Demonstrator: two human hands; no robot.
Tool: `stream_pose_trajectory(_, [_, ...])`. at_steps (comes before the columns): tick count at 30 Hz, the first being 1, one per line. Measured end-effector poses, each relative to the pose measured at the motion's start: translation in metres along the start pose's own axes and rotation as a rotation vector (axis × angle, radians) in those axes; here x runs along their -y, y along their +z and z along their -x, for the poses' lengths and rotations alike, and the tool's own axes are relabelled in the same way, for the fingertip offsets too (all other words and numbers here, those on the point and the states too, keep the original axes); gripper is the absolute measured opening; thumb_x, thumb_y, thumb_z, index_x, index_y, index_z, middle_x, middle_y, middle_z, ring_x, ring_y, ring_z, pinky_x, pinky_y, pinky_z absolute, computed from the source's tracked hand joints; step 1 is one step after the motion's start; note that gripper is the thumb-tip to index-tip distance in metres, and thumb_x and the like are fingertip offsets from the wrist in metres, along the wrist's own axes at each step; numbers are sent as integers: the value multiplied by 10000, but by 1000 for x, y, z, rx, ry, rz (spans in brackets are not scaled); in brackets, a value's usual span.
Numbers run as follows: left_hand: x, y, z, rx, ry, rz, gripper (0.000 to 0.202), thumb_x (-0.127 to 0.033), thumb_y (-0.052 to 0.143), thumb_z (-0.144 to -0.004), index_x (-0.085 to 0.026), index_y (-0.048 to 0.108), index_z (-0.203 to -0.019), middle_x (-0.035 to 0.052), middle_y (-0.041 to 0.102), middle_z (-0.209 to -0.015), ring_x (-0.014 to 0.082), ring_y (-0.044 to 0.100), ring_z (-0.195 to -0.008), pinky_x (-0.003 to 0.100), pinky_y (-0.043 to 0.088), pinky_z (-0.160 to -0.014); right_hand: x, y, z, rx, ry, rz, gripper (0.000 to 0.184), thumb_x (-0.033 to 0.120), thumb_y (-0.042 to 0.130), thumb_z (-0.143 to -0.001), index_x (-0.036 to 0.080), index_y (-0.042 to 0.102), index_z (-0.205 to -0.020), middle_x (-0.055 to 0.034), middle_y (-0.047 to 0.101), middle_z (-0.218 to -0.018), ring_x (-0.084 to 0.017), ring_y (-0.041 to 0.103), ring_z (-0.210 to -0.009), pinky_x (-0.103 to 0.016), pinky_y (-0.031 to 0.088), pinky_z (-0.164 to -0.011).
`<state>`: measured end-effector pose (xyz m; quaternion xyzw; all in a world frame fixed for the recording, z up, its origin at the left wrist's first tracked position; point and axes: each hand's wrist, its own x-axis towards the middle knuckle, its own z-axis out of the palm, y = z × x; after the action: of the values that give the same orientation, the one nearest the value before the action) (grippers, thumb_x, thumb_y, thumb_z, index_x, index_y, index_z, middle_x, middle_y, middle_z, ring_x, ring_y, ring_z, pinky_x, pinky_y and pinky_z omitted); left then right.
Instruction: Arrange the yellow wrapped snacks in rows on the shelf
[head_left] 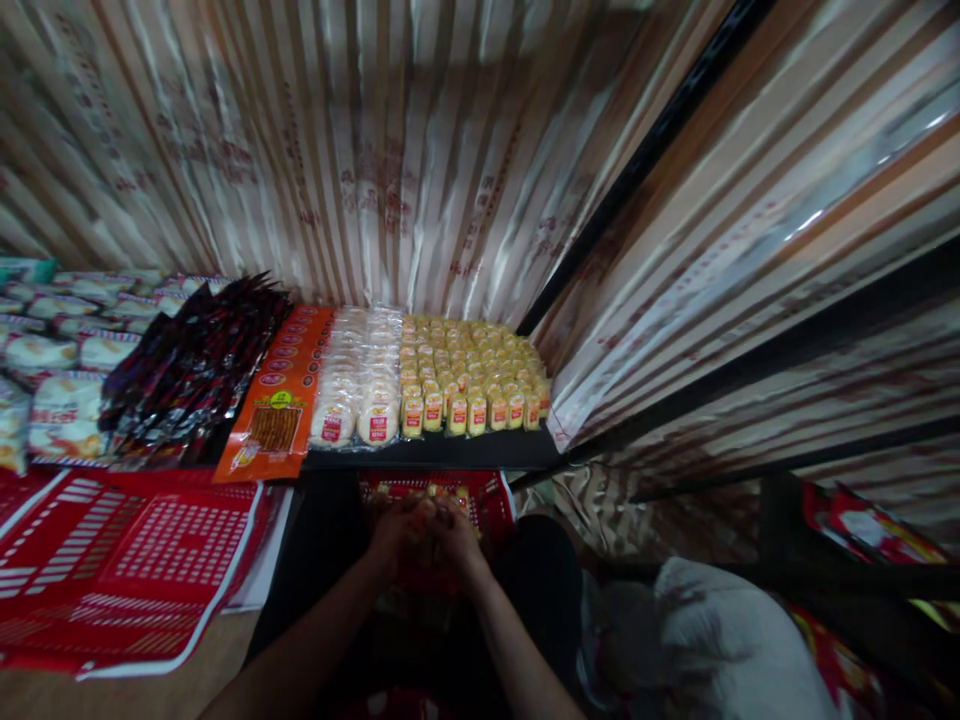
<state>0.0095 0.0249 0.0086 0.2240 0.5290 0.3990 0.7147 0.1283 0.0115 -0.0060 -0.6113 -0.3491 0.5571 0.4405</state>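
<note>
My left hand (396,532) and my right hand (454,535) are pressed together low in the middle, over a red plastic basket (491,497). Their fingers are curled around small yellowish packets, though the dim light blurs what exactly they hold. Just above the hands runs a dark shelf (442,453) with rows of small yellow packets (469,375) and round white packets (360,385).
An orange snack box (281,395) and dark red wrappers (191,365) lie to the left on the shelf, with white snack bags (64,375) beyond. Flattened red crates (127,555) lie at lower left. Striped shiny sheeting (375,160) hangs behind and to the right.
</note>
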Motion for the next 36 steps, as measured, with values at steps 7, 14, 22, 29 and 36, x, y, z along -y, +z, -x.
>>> stream_pose_trajectory(7, [0,6,9,2,-11,-56,217,-93,661,-502,-136,649,-714,47,705,-717,213,659,-753,315,496,-737,17,-6,10,-87,-62,106,374,387,664,-552,198,631,-873,-32,652,-750,-225,638,-747,-335,515,-679])
stream_pose_trajectory(14, [-13,23,7,-78,163,-29,229,-50,594,-533,-146,581,-740,41,699,-726,171,655,-705,284,501,-708,18,-7,7,-13,-143,-22,414,445,663,-564,208,598,-897,-37,670,-763,-212,647,-747,-378,496,-768])
stream_pose_trajectory(22, [-32,38,13,-68,256,-145,263,-30,537,-612,-154,558,-843,46,684,-835,140,644,-766,257,499,-744,44,-5,15,-17,-240,118,364,361,596,-645,220,585,-980,-34,678,-785,-211,649,-756,-342,521,-709])
stream_pose_trajectory(29, [-53,49,5,-137,471,-324,287,-69,501,-673,-127,578,-943,94,627,-972,154,610,-874,277,485,-796,75,-6,0,-74,-384,204,366,301,557,-696,196,579,-1046,-53,671,-915,-187,636,-800,-319,513,-749])
stream_pose_trajectory(36, [-69,58,3,-312,686,-637,330,-96,468,-708,-138,572,-1018,90,575,-993,168,558,-897,314,466,-836,103,-2,-24,-220,-448,283,397,273,529,-703,163,550,-1084,-66,657,-908,-172,621,-767,-303,504,-732])
